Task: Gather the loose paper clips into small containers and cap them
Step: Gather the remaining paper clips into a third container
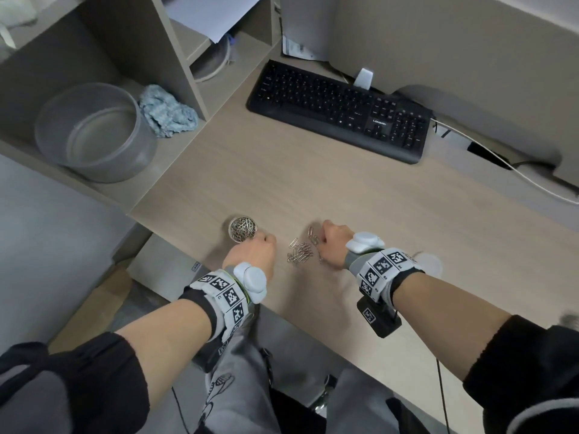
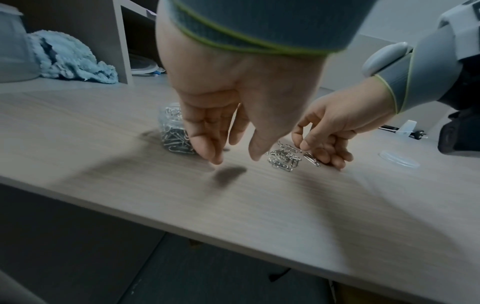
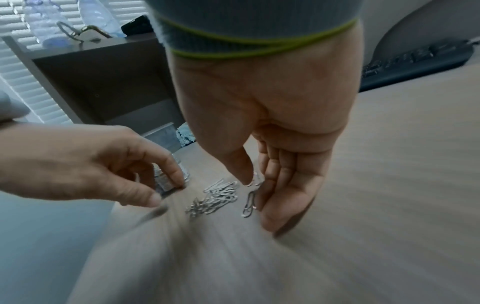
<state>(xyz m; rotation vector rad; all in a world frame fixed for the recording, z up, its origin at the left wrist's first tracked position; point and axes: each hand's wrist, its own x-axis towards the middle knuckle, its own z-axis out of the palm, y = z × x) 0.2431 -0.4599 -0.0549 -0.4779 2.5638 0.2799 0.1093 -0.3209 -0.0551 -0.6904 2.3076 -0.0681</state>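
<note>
A small clear container (image 1: 242, 229), filled with paper clips and uncapped, stands near the desk's front edge. My left hand (image 1: 260, 242) hovers just right of it with fingers fairly straight and nothing in them; its fingertips (image 2: 207, 152) hang a little above the wood. A pile of loose paper clips (image 1: 300, 253) lies between my hands. My right hand (image 1: 324, 238) rests its edge on the desk right of the pile, and thumb and forefinger pinch a paper clip (image 3: 255, 179) at the pile's far end. Another single clip (image 3: 249, 203) lies beside its fingers.
A translucent round lid (image 1: 427, 264) lies on the desk right of my right wrist. A black keyboard (image 1: 341, 111) sits at the back. On the left shelf are a grey bowl (image 1: 94, 133) and a blue cloth (image 1: 167, 111). The desk edge (image 2: 182, 224) is close.
</note>
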